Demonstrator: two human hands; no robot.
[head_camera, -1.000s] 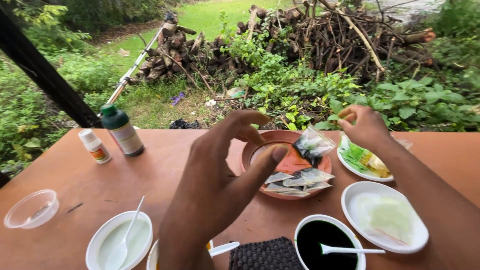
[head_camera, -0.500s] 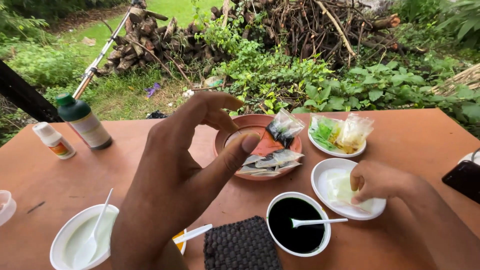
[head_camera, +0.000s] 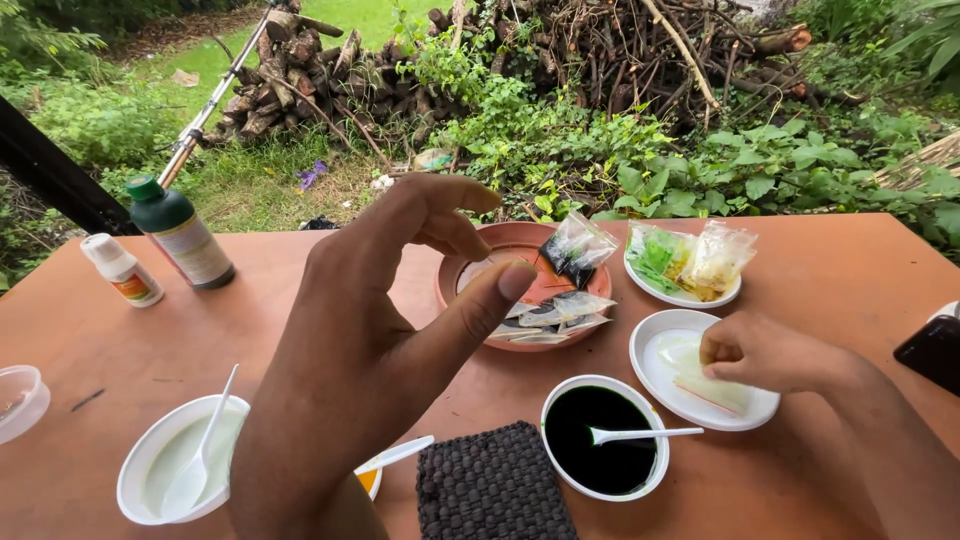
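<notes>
- The left hand (head_camera: 390, 340) is raised above the table (head_camera: 850, 270), close to the camera. Its thumb and forefinger are spread apart in a loose pinch shape and it is grasping nothing.
- The right hand (head_camera: 765, 352) rests in the white dish (head_camera: 655, 375) at the right. Its fingers are curled down onto a pale flat piece (head_camera: 715, 388) lying there, probably to press or pick it. I cannot tell if the piece is really gripped.
- Just beside this dish, nearer to the person, stands a white bowl of dark liquid (head_camera: 605, 440) with a white spoon (head_camera: 640, 435) laid across its rim, the handle pointing toward the right hand, so it is easy to take.
- The terracotta plate (head_camera: 470, 275) in the middle holds several small plastic sachets (head_camera: 560, 312). Another white dish behind holds 2 bags, green and yellow (head_camera: 690, 255).
- At the left, a bowl of pale liquid (head_camera: 170, 470) with a spoon, and a clear empty cup (head_camera: 20, 400) at the table edge.
- 2 bottles, 1 dark green (head_camera: 180, 235) and 1 small white (head_camera: 122, 270), stand well apart at the far left corner, out of the way.
- A dark woven mat (head_camera: 490, 485) lies at the near edge. A dark phone (head_camera: 935, 350) is at the right edge.
- Open room stays between the bottles and the plate.
</notes>
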